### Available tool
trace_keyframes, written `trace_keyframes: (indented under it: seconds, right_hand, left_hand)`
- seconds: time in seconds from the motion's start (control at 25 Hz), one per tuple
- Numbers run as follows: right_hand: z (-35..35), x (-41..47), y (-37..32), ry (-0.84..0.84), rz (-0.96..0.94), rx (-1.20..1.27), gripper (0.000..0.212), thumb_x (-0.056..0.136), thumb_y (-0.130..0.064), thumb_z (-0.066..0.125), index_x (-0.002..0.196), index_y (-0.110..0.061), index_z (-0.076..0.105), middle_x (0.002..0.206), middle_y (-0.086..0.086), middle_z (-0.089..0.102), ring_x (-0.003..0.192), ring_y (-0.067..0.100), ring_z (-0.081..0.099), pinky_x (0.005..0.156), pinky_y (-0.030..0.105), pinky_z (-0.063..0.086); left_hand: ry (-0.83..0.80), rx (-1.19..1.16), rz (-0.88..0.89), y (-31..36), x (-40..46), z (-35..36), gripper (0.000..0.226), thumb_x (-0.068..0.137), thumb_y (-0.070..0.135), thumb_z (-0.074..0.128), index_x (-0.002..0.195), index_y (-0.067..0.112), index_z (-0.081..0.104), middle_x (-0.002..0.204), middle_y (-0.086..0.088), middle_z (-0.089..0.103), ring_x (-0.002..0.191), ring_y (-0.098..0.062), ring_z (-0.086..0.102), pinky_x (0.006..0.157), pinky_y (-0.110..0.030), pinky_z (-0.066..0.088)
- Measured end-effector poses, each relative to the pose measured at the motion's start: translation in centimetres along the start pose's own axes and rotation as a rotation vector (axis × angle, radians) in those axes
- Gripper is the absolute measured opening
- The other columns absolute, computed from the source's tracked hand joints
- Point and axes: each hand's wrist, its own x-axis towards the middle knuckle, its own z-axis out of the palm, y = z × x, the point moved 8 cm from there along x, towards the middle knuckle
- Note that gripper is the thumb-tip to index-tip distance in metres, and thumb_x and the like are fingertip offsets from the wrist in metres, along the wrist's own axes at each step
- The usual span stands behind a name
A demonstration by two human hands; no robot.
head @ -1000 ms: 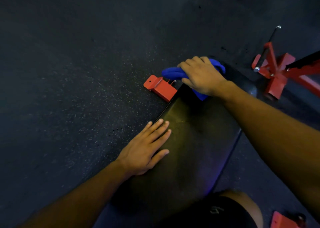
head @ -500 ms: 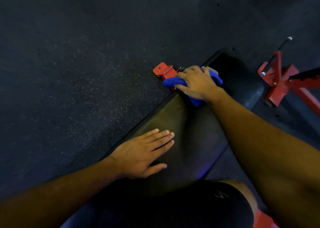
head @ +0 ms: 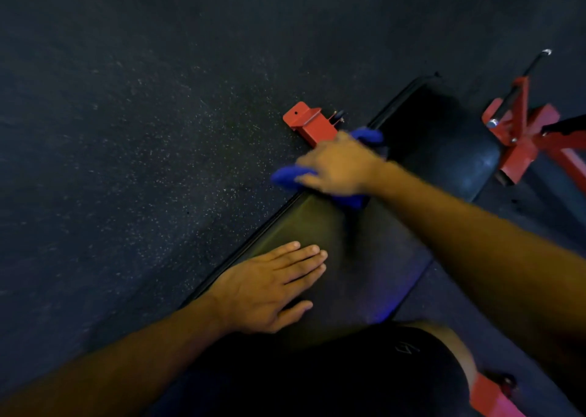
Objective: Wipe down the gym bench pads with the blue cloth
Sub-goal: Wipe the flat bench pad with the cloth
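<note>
My right hand [head: 341, 166] lies on top of the blue cloth [head: 293, 177], pressing it onto the black bench pad [head: 320, 223] at the pad's left edge, where the seam between two pad sections runs across. The hand is blurred, so I cannot tell whether my fingers are curled into the cloth or only lying flat over it. The cloth is bunched up under my palm: one fold sticks out past my fingertips over the pad's edge, another shows behind my knuckles, and a third pokes out below my wrist.

My left hand [head: 269, 286] rests flat on the nearer pad section, fingers straight and close together, thumb spread out to the side, holding nothing. It sits close to the pad's left edge, well apart from the cloth.

Just beyond my right hand a red steel bracket [head: 306, 123] of the bench frame juts out to the left over the dark speckled rubber floor [head: 142, 147]. The far pad section [head: 444, 144] lies in shadow beyond the cloth (its rounded end catches a faint sheen). To the right of it stands a red frame stand [head: 520, 137] with a thin black rod rising from it. My knee in black shorts [head: 364, 369] is at the bottom, beside another red piece [head: 490, 399] at the lower right corner.
</note>
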Motion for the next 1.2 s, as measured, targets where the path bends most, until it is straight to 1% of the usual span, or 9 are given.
trace_keyframes:
  seconds: [0.08, 0.16, 0.4, 0.48, 0.56, 0.68, 0.8, 1.0, 1.2]
  right_hand:
    - [0.0, -0.7, 7.6, -0.070, 0.260, -0.023, 0.048, 0.097, -0.061, 0.028, 0.121, -0.031, 0.057, 0.121, 0.001, 0.065, 0.115, 0.024, 0.053, 0.098, 0.050, 0.032]
    - [0.4, -0.3, 9.0, -0.122, 0.342, -0.031, 0.046, 0.097, -0.060, 0.029, 0.120, -0.032, 0.058, 0.119, 0.004, 0.064, 0.117, 0.025, 0.051, 0.099, 0.054, 0.031]
    - [0.8, 2.0, -7.7, -0.178, 0.019, 0.035, 0.044, 0.100, -0.050, 0.033, 0.127, -0.024, 0.057, 0.122, 0.008, 0.064, 0.117, 0.028, 0.055, 0.098, 0.053, 0.034]
    - [0.4, 1.5, -9.5, -0.125, -0.091, 0.034, 0.044, 0.100, -0.051, 0.034, 0.131, -0.026, 0.053, 0.123, 0.003, 0.064, 0.115, 0.026, 0.056, 0.096, 0.052, 0.037]
    - [0.2, 0.6, -6.2, -0.070, -0.092, 0.031, 0.039, 0.100, -0.054, 0.035, 0.126, -0.030, 0.052, 0.121, -0.001, 0.065, 0.113, 0.024, 0.056, 0.093, 0.048, 0.037]
    - [-0.7, -1.0, 3.8, -0.042, 0.205, 0.037, 0.033, 0.100, -0.053, 0.036, 0.113, -0.027, 0.054, 0.118, 0.004, 0.063, 0.112, 0.027, 0.054, 0.096, 0.051, 0.035]
    - [-0.2, -1.2, 3.5, -0.037, 0.256, 0.058, 0.033, 0.101, -0.050, 0.037, 0.117, -0.026, 0.054, 0.126, 0.001, 0.061, 0.116, 0.025, 0.050, 0.100, 0.055, 0.032]
    - [-1.8, -3.4, -4.8, 0.243, 0.087, 0.218, 0.030, 0.100, -0.051, 0.040, 0.115, -0.030, 0.054, 0.114, -0.008, 0.064, 0.104, 0.018, 0.049, 0.087, 0.043, 0.032]
    - [-5.6, -14.3, 1.6, 0.575, 0.482, 0.334, 0.043, 0.096, -0.055, 0.037, 0.125, -0.030, 0.055, 0.118, -0.007, 0.064, 0.105, 0.023, 0.052, 0.085, 0.043, 0.037]
  left_hand:
    - [0.007, 0.002, 0.001, 0.1, 0.0, 0.0, 0.060, 0.107, 0.047, 0.036, 0.153, 0.008, 0.044, 0.163, -0.009, 0.035, 0.155, -0.020, 0.025, 0.126, -0.040, 0.019]
    - [0.019, 0.008, 0.005, 0.0, 0.0, 0.0, 0.060, 0.108, 0.047, 0.035, 0.153, 0.008, 0.044, 0.163, -0.009, 0.035, 0.154, -0.020, 0.025, 0.127, -0.039, 0.019]
    - [0.021, -0.001, 0.007, -0.1, 0.2, 0.0, 0.061, 0.107, 0.047, 0.033, 0.153, 0.008, 0.044, 0.162, -0.010, 0.036, 0.154, -0.021, 0.027, 0.127, -0.040, 0.017]
    - [0.001, 0.013, 0.013, 0.0, 0.1, 0.3, 0.061, 0.107, 0.047, 0.032, 0.154, 0.008, 0.042, 0.163, -0.009, 0.034, 0.155, -0.021, 0.024, 0.127, -0.040, 0.014]
    - [-0.005, 0.019, 0.015, 0.0, 0.1, 0.5, 0.061, 0.107, 0.047, 0.033, 0.154, 0.009, 0.042, 0.164, -0.009, 0.033, 0.155, -0.020, 0.023, 0.127, -0.040, 0.015]
    - [0.009, -0.006, 0.005, -0.1, 0.2, 0.3, 0.060, 0.108, 0.046, 0.035, 0.153, 0.008, 0.043, 0.164, -0.009, 0.033, 0.155, -0.020, 0.023, 0.127, -0.040, 0.018]
    - [0.014, 0.005, 0.022, 0.0, 0.3, 0.1, 0.059, 0.107, 0.044, 0.036, 0.153, 0.009, 0.044, 0.163, -0.008, 0.035, 0.155, -0.019, 0.024, 0.127, -0.043, 0.018]
    - [-0.019, 0.055, 0.041, 0.2, 0.5, -0.3, 0.057, 0.103, 0.040, 0.043, 0.152, 0.011, 0.046, 0.162, -0.005, 0.038, 0.154, -0.017, 0.027, 0.126, -0.050, 0.016]
    - [-0.037, 0.021, 0.050, 1.0, 0.9, -0.9, 0.061, 0.100, 0.038, 0.045, 0.154, 0.011, 0.041, 0.162, -0.007, 0.037, 0.152, -0.021, 0.032, 0.127, -0.046, 0.013]
